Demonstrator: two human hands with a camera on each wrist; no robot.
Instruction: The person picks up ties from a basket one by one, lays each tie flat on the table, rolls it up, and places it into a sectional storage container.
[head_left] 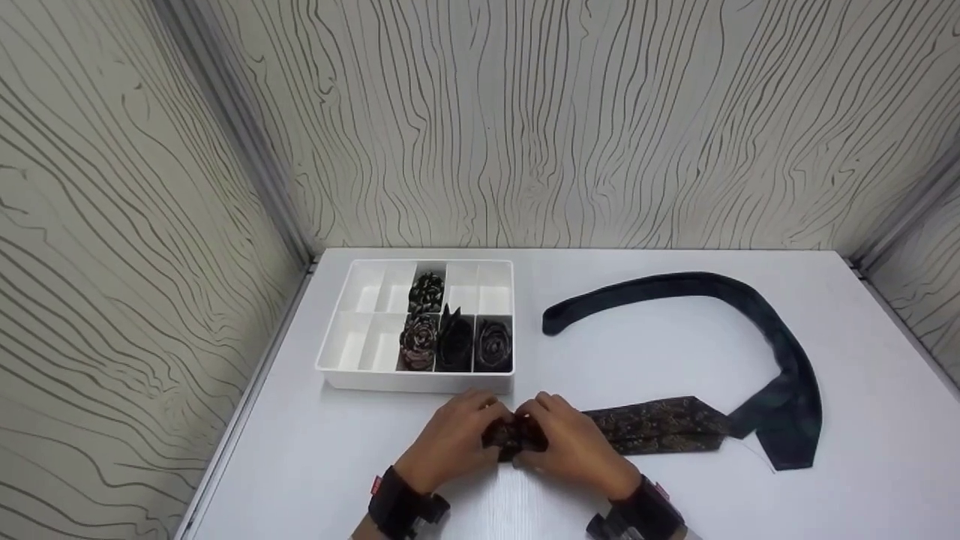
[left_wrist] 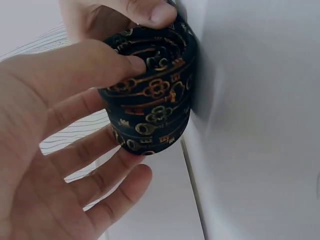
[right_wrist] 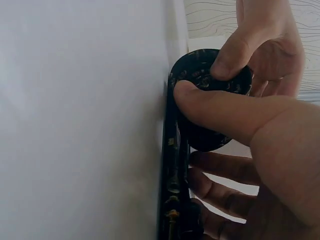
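A dark necktie with a key pattern is partly wound into a roll [left_wrist: 155, 110] in front of the tray. Its unrolled end [head_left: 652, 426] stretches flat to the right. My left hand [head_left: 457, 431] holds the roll from the left, thumb on the end face and fingers round the side. From the right, my right hand [head_left: 570, 442] grips the same roll, its thumb [right_wrist: 215, 107] pressing on the coil in the right wrist view. In the head view the fingers hide most of the roll.
A white divided tray [head_left: 420, 382] stands behind the hands, with rolled dark ties [head_left: 418, 341] in several compartments. To the right, a second dark tie [head_left: 705, 285] lies in a wide curve, touching the patterned tie's tip. Wood-grain panels [head_left: 487, 127] enclose the white table [head_left: 270, 457].
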